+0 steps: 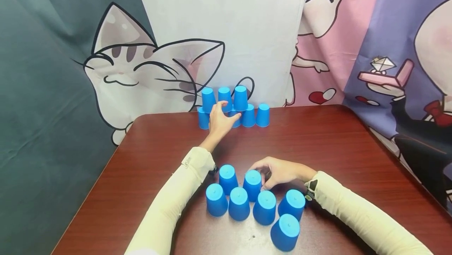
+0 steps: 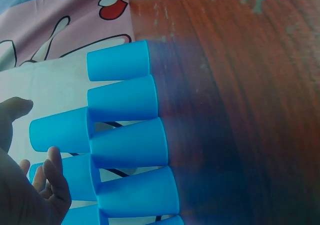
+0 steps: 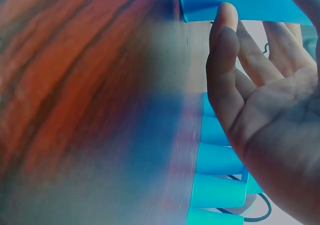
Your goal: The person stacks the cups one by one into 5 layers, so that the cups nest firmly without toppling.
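Closest to the person, one blue cup (image 1: 285, 232) sits upside down on the brown table (image 1: 339, 145), a little apart from the others. Just behind it is a row of four upside-down cups (image 1: 254, 204) standing side by side. Behind that row stand two more cups (image 1: 240, 179), also upside down.

The right hand (image 1: 279, 172) is at the right one of those two cups. Its fingers are bent and they touch the side of that cup (image 1: 252, 184). In the right wrist view the thumb (image 3: 223, 50) presses on a blue cup (image 3: 235, 2), and the other fingers curl toward it. So this hand has hold of the cup, and the cup is standing on the table among the near cups.

The left arm in a pale sleeve (image 1: 176, 196) reaches farther away, to the back of the table. There a small stack of cups (image 1: 234, 108) stands near the table's far edge: a bottom row with three cups on top of it. The left hand (image 1: 219, 121) is in front of this stack, fingers spread and loose, right by the cups. It is not gripping any cup. In the left wrist view the fingers (image 2: 55, 170) are next to the top cups.

Behind the table hangs a cloth with a cartoon cat (image 1: 141, 66) drawn on it.
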{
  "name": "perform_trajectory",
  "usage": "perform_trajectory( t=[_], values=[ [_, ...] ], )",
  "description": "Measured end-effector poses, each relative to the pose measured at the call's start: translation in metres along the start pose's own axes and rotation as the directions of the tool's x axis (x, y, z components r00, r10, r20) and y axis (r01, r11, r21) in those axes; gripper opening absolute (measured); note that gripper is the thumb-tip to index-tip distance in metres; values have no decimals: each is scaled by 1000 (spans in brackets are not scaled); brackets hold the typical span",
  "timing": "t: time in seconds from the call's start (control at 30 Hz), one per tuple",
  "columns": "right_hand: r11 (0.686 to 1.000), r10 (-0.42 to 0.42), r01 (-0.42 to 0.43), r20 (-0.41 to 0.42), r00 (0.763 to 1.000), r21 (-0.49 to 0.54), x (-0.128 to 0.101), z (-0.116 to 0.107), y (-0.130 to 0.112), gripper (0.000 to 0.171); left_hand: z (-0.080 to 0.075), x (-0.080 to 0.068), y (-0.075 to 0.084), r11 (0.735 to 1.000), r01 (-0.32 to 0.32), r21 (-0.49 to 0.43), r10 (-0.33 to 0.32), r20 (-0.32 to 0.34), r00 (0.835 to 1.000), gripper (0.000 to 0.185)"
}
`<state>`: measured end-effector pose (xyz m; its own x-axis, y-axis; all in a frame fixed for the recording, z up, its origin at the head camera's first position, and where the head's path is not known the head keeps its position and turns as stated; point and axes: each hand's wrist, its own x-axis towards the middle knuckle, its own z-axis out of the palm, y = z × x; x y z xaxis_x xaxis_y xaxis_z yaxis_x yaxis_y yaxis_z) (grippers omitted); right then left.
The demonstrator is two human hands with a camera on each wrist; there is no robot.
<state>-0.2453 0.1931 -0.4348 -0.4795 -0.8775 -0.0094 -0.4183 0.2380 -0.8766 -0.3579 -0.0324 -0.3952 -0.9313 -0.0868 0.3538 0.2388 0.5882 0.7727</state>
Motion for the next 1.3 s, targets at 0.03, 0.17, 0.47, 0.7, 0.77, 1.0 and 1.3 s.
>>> perform_trajectory(
  t=[0.03,0.17,0.47,0.7,0.77,1.0,1.3],
  values=[
    [1000,2,-2,-1,1000,0,0,0,0,48,0,-1,-2,1000,2,-2,-2,7,1000,61],
    [1000,4,-4,-16,1000,-5,0,0,0,47,-3,-5,-7,999,-2,-33,3,27,1000,61],
    [1000,-6,8,-80,997,18,-1,-3,5,49,-13,-14,-16,990,-5,-141,21,116,993,61],
    [1000,22,-25,-173,985,-14,-1,-11,4,50,-18,-22,-20,975,69,-212,-18,236,971,64],
    [999,25,-34,-217,976,-34,-1,-15,1,51,-20,-24,-21,969,87,-229,-25,261,965,64],
    [995,79,-99,-393,916,-31,-1,-21,-9,52,-23,-28,-22,959,87,-269,12,346,938,64],
    [990,102,-138,-594,798,-16,0,-31,-11,53,-29,-32,-22,949,41,-313,99,418,903,64]
  ],
)
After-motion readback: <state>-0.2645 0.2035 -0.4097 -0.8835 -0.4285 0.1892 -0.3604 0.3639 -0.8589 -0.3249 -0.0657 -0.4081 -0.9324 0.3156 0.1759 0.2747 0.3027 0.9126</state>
